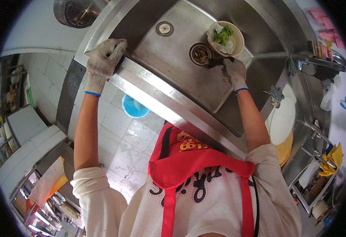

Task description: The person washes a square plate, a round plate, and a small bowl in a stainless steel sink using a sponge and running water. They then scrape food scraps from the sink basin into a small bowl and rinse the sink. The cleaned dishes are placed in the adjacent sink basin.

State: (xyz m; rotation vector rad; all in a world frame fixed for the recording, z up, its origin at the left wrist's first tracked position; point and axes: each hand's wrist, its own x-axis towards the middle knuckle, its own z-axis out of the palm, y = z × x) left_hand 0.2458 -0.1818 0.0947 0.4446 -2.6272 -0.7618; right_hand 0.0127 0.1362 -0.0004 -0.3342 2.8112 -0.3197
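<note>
My left hand [106,57], in a soiled knit work glove, grips the front rim of a stainless steel sink [167,62] near its left corner. My right hand [235,71], gloved the same way, holds a dark flat implement [216,62], perhaps a scraper; its full shape is hidden. The tip of this implement lies at the edge of a drain opening [201,54] filled with food scraps. Just beyond it, a cream plastic bowl [238,41] holds a white mesh liner [213,38] and green leaves [223,35]. A small orange scrap lies near my right hand.
A second drain fitting [164,29] is at the far left of the basin. The faucet [318,60] and a steel scouring pad [276,94] are on the right, near white oval boards [284,115]. A blue bucket [136,106] stands on the tiled floor.
</note>
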